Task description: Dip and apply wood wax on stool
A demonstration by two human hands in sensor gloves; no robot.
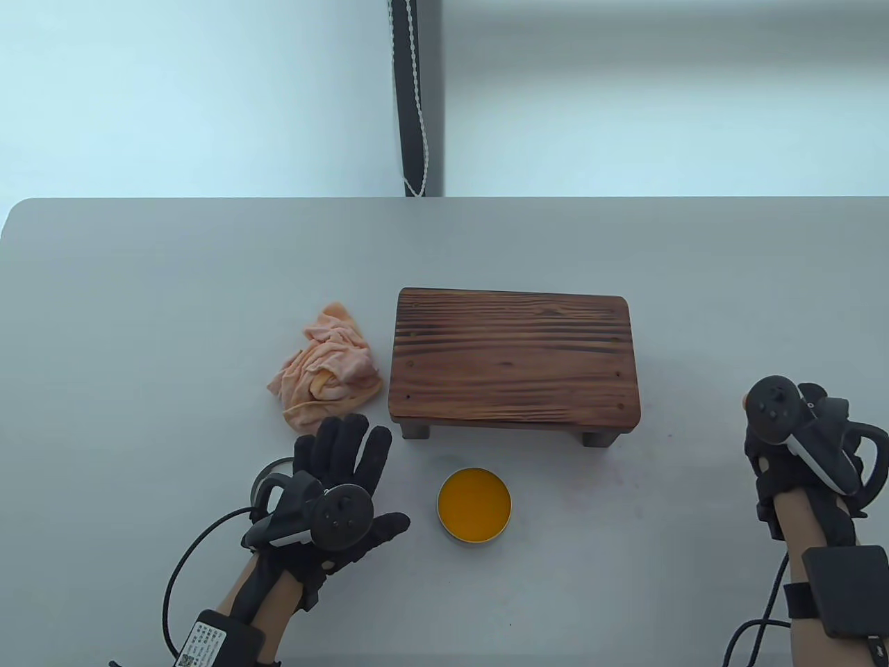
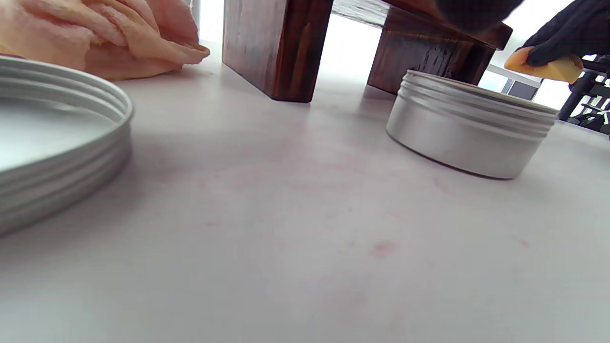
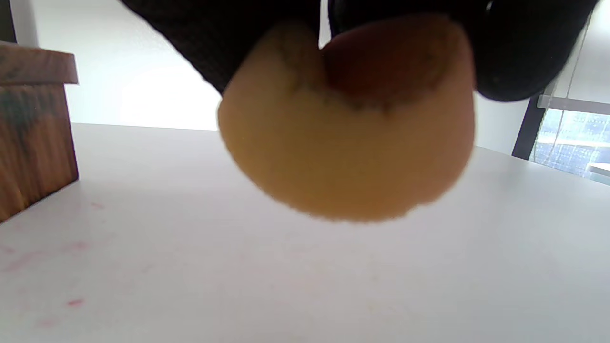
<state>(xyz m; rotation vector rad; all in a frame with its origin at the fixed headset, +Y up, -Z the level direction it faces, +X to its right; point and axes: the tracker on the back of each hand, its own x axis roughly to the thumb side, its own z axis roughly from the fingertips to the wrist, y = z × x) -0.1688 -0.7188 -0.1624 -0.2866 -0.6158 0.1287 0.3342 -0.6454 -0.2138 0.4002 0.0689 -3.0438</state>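
Stool: dark-stained wooden stool (image 1: 514, 361) stands mid-counter, top bare for waxing.
Wax: round metal tin of orange wax (image 1: 474, 505) sits uncovered just before it, ready for dipping.
Right hand (image 1: 799, 445): grip pinches a yellow sponge pad (image 3: 348, 143), well right of the tin.
Left hand (image 1: 333, 486): fingers spread, holding nothing, beside the tin.

The lid (image 2: 57, 138) is cut off by the left edge.

The place looks like an office or lab room set up for recording: a plain grey table (image 1: 139, 278) against a bare white wall (image 1: 173, 90), a beaded blind cord (image 1: 417, 104), and a large window (image 3: 569, 143).
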